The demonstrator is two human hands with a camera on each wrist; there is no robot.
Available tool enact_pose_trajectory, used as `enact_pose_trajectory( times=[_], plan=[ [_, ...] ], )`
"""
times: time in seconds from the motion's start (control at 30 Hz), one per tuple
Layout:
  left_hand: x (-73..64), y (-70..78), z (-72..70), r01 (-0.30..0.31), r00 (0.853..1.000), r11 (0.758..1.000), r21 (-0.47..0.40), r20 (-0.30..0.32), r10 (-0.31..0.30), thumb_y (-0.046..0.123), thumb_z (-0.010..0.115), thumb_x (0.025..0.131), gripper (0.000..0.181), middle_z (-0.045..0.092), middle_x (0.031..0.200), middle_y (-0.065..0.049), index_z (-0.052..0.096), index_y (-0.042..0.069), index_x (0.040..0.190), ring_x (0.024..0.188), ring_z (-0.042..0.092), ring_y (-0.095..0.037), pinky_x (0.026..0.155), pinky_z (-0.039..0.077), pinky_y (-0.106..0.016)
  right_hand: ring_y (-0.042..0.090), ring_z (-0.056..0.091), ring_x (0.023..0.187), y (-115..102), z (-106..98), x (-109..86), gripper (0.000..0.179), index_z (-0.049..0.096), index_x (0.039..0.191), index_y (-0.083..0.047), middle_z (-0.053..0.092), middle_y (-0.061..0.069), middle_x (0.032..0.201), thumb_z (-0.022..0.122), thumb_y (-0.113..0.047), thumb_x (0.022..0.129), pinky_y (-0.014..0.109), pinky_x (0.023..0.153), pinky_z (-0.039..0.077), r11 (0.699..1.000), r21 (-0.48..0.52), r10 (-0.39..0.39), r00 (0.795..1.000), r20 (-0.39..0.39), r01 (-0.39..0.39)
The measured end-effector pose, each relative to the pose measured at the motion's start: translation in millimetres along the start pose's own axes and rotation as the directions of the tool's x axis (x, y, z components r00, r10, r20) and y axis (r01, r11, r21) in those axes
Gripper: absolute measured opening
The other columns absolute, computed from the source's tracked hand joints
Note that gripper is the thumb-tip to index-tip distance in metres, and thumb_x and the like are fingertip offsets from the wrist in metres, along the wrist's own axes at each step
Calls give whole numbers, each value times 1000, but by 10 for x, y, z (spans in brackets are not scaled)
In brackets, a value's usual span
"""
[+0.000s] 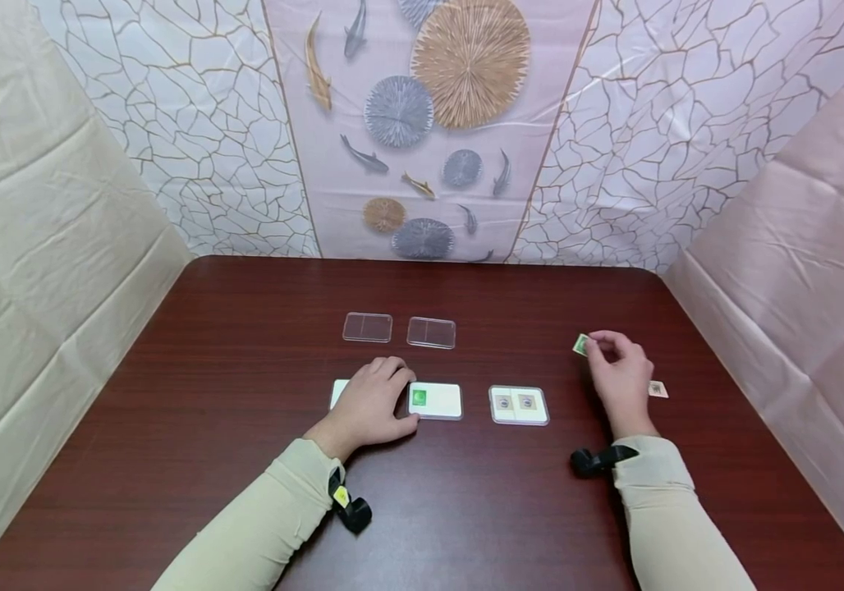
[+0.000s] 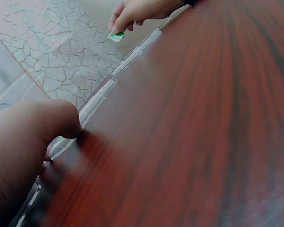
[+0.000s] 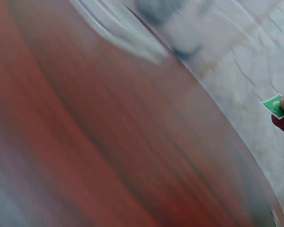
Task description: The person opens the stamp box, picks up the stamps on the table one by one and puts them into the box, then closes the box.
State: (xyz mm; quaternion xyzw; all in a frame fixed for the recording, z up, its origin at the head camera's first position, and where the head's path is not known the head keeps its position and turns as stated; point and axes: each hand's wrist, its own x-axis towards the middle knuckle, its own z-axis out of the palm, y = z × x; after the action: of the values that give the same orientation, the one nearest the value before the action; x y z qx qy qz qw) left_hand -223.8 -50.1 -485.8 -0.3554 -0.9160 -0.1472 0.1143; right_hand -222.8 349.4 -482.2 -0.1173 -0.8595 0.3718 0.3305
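A small green postage stamp [image 1: 580, 344] is pinched between the thumb and fingertips of my right hand [image 1: 620, 379], raised over the right side of the table. The right wrist view shows the same green stamp [image 3: 274, 106] at the fingertips. My left hand [image 1: 372, 404] grips the left end of a flat clear case [image 1: 440, 401], thumb at its near edge and fingers at its far edge. That case has a white insert with one green stamp [image 1: 419, 398] at its left. Another white-filled case [image 1: 337, 391] lies mostly hidden under the left hand.
To the right, a third case [image 1: 519, 405] holds two brownish stamps. Two clear plastic lids [image 1: 367, 327] lie farther back. A loose pale stamp [image 1: 658, 389] lies right of the right hand. Patterned cloth stands behind the dark wooden table [image 1: 245, 492].
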Motion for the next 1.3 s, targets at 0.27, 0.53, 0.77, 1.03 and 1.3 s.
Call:
enact_pose_trajectory(
  times=[0.27, 0.53, 0.77, 1.03, 1.3],
  plan=[
    [3, 6, 0, -4, 1000, 1000, -6, -9, 4, 45, 70, 76, 52, 59, 117, -7, 66, 10, 114, 107, 56, -26, 97, 46, -43, 21, 55, 87, -273, 297, -153, 13, 75, 99, -9, 73, 12, 87, 74, -18, 90, 36, 79, 39, 999, 40, -33, 995, 96, 29],
    [2, -10, 18, -8, 1000, 1000, 5, -9, 8, 46, 69, 76, 52, 59, 117, -7, 66, 10, 114, 107, 56, -26, 96, 47, -42, 20, 57, 85, -554, 467, -353, 10, 76, 96, -10, 73, 8, 84, 77, -15, 88, 34, 76, 39, 991, 96, -107, 975, 195, 90],
    [8, -7, 9, 0, 1000, 1000, 6, 10, 0, 46, 69, 77, 53, 59, 119, -7, 65, 10, 116, 109, 55, -26, 97, 46, -43, 23, 58, 86, -748, 549, -497, 11, 75, 94, -11, 73, 4, 79, 79, -13, 85, 43, 88, 36, 970, 136, -232, 931, 280, 201],
    [4, -11, 11, 0, 1000, 1000, 0, 3, 0, 46, 69, 77, 53, 59, 119, -7, 65, 11, 116, 109, 55, -26, 97, 46, -43, 21, 57, 83, -858, 564, -581, 11, 75, 89, -13, 72, 1, 76, 82, -12, 82, 44, 90, 35, 944, 120, -329, 901, 284, 307],
    [7, -16, 17, -2, 1000, 1000, -5, -5, 2, 46, 69, 76, 53, 59, 118, -7, 65, 10, 115, 108, 55, -26, 95, 47, -43, 21, 58, 84, -1102, 625, -794, 12, 75, 90, -16, 72, -3, 79, 83, -14, 82, 48, 90, 36, 902, 146, -430, 818, 381, 406]
  ],
)
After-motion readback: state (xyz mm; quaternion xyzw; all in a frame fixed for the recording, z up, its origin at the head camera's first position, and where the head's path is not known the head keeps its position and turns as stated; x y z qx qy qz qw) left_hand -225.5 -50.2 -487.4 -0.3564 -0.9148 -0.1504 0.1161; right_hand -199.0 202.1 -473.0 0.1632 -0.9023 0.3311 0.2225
